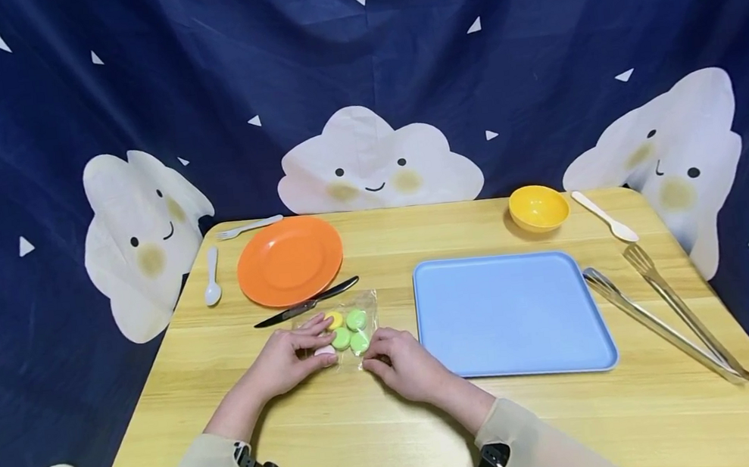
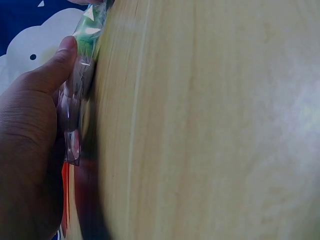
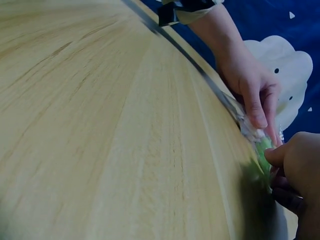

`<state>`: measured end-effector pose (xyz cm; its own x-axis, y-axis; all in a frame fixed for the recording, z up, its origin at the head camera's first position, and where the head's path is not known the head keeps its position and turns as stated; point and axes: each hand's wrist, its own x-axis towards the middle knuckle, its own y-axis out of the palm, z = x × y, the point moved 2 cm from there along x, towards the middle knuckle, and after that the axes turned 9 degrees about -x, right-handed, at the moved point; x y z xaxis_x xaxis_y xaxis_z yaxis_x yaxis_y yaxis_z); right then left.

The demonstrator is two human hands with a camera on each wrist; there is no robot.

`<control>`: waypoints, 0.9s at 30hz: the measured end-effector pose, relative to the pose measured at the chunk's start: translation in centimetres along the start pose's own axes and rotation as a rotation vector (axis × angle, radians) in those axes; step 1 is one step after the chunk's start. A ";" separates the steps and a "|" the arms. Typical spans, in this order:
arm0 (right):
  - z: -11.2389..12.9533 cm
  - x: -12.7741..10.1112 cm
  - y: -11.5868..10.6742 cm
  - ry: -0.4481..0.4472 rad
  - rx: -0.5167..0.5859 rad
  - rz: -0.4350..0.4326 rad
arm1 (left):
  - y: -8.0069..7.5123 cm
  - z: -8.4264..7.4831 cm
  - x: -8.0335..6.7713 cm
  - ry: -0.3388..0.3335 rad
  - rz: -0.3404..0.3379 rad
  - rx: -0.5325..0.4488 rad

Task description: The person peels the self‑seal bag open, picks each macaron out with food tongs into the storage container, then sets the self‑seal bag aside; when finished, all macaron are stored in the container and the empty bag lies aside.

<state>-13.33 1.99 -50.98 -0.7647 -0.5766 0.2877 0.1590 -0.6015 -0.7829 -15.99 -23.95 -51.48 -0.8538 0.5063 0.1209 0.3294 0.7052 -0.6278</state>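
A clear plastic bag [image 1: 370, 306] lies on the table between my hands. Inside it show several round green pieces [image 1: 357, 320], a yellow one [image 1: 335, 320] and a pale one [image 1: 324, 351] partly covered by fingers. My left hand [image 1: 292, 358] rests on the bag's left side with its fingers stretched over it; in the left wrist view its thumb lies along the plastic bag [image 2: 71, 120]. At the bag's right near corner, my right hand [image 1: 402, 364] pinches the edge between thumb and curled fingers. The right wrist view shows both hands meeting at the bag, its far side hidden.
Beyond the bag lie a black knife [image 1: 307, 303], an orange plate [image 1: 291, 261], a white fork [image 1: 250, 227] and a white spoon [image 1: 212, 276]. To the right are a blue tray [image 1: 513, 314], metal tongs [image 1: 672, 324], a yellow bowl [image 1: 539, 208] and another spoon [image 1: 604, 216].
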 end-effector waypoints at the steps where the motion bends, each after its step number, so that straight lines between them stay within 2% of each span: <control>1: 0.0 0.0 -0.1 0.003 0.010 -0.009 | 0.0 0.0 0.0 -0.002 0.000 0.001; 13: -0.3 -0.7 -1.5 0.142 0.078 -0.094 | -0.3 -0.4 -0.4 -0.015 -0.008 0.000; 20: -0.1 -0.1 -1.0 0.126 0.077 -0.068 | -0.2 -0.3 -0.4 -0.016 -0.011 0.001; 27: 0.4 0.6 -0.6 0.134 0.022 -0.069 | 0.0 -0.4 -0.2 -0.024 -0.005 -0.012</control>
<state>-13.68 1.78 -50.14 -0.8503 -0.4559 0.2630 0.1159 -0.6497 -0.7513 -15.68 -23.83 -51.16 -0.8649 0.4907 0.1055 0.3295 0.7136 -0.6182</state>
